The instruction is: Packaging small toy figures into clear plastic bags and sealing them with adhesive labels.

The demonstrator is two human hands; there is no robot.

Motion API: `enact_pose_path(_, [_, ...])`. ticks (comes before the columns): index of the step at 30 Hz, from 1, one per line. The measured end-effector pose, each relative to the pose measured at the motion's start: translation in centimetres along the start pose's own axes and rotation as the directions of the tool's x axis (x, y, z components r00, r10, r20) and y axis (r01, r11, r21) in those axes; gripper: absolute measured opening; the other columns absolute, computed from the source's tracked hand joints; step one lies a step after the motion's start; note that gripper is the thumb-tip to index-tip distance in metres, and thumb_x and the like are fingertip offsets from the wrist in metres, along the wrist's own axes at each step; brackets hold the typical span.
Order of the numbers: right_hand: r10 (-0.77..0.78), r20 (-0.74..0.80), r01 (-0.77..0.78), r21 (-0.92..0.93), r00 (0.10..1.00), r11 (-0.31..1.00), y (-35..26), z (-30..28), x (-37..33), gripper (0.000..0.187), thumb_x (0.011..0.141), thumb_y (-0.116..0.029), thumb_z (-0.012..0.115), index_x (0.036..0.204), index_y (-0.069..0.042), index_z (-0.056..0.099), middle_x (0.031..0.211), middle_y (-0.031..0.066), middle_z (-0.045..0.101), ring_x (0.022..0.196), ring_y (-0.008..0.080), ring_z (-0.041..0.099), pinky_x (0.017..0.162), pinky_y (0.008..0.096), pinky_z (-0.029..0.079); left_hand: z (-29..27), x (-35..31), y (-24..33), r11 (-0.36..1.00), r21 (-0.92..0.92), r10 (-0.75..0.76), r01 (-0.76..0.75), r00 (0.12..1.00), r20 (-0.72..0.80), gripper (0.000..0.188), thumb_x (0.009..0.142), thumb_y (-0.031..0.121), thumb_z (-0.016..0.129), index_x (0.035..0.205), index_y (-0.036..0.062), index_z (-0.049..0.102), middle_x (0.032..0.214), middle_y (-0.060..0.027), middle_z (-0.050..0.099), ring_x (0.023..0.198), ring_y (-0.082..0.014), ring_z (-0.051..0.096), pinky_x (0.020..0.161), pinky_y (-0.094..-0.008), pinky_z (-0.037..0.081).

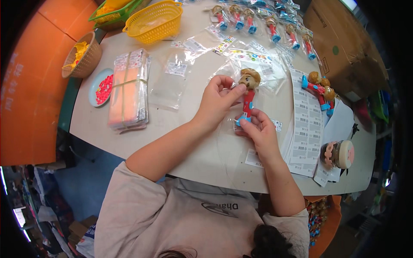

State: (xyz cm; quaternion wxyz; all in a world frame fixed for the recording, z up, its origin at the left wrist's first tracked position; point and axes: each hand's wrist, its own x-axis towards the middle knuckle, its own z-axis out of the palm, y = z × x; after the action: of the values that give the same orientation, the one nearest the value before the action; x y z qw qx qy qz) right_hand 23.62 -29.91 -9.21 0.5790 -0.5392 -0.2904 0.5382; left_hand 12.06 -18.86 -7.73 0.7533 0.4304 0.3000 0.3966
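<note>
Upright over the table, between both hands, is a candy dispenser figure (pixel 248 101) with a brown-haired head, red stem and blue foot. My left hand (pixel 220 96) is closed on it, thumb and fingers just below the head. Lower down, my right hand (pixel 260 129) pinches the blue foot. Clear plastic film shows around the foot, but I cannot tell whether it encloses the figure. Behind the figure lie clear printed bags (pixel 262 58), shiny and overlapping. Another flat clear bag (pixel 165 92) rests left of my left hand.
A strapped bundle of bags (pixel 127 92), a blue plate (pixel 92 90) of red pieces, and yellow (pixel 154 21) and tan (pixel 91 58) baskets stand left. Bagged figures (pixel 272 29) lie far; label sheets (pixel 304 133), loose figures (pixel 320 91), a jar (pixel 337 155) and a carton (pixel 344 47) right.
</note>
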Motion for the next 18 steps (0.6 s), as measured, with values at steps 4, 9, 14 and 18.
enact_pose_path(4, [0.097, 0.090, -0.099, 0.017, 0.991, 0.995, -0.8, -0.8, 0.0, 0.035, 0.091, -0.016, 0.060, 0.119, 0.003, 0.050, 0.099, 0.0106, 0.065, 0.087, 0.0152, 0.065, 0.075, 0.0294, 0.056, -1.2, 0.4, 1.4, 0.987, 0.105, -0.123, 0.121, 0.992, 0.007, 0.044, 0.087, 0.025, 0.069, 0.119, 0.0013, 0.049, 0.106, -0.0055, 0.060, 0.094, -0.0129, 0.059, 0.082, -0.0373, 0.054])
enact_pose_path(9, [0.268, 0.222, -0.297, 0.110, 0.938, 0.949, -1.5, -1.4, 0.0, 0.032, 0.093, -0.021, 0.056, 0.117, 0.000, 0.053, 0.094, 0.0099, 0.067, 0.080, 0.0147, 0.065, 0.072, 0.0293, 0.056, -2.2, 1.0, 2.1, 0.974, -0.042, -0.204, 0.222, 0.944, 0.259, 0.049, 0.087, 0.026, 0.068, 0.125, 0.0029, 0.049, 0.110, -0.0064, 0.061, 0.098, -0.0161, 0.060, 0.084, -0.0387, 0.053])
enact_pose_path(14, [0.193, 0.158, -0.208, 0.088, 0.968, 0.974, -1.1, -0.4, -0.2, 0.034, 0.091, -0.013, 0.059, 0.121, 0.001, 0.051, 0.100, 0.0110, 0.066, 0.086, 0.0154, 0.065, 0.075, 0.0315, 0.056, -2.6, 1.5, 1.8, 0.981, -0.100, -0.133, 0.164, 0.955, 0.264, 0.044, 0.085, 0.019, 0.070, 0.121, 0.0031, 0.052, 0.108, -0.0074, 0.062, 0.098, -0.0159, 0.061, 0.085, -0.0333, 0.051])
enact_pose_path(18, [0.073, 0.146, -0.087, 0.096, 0.987, 0.992, -0.9, 0.3, -0.3, 0.044, 0.086, -0.003, 0.065, 0.126, 0.003, 0.048, 0.105, 0.0115, 0.064, 0.094, 0.0166, 0.064, 0.082, 0.0327, 0.054, -2.9, 1.5, 1.8, 0.976, -0.181, -0.069, 0.124, 0.956, 0.285, 0.039, 0.083, 0.013, 0.073, 0.115, 0.0019, 0.055, 0.104, -0.0082, 0.064, 0.094, -0.0147, 0.062, 0.080, -0.0292, 0.050])
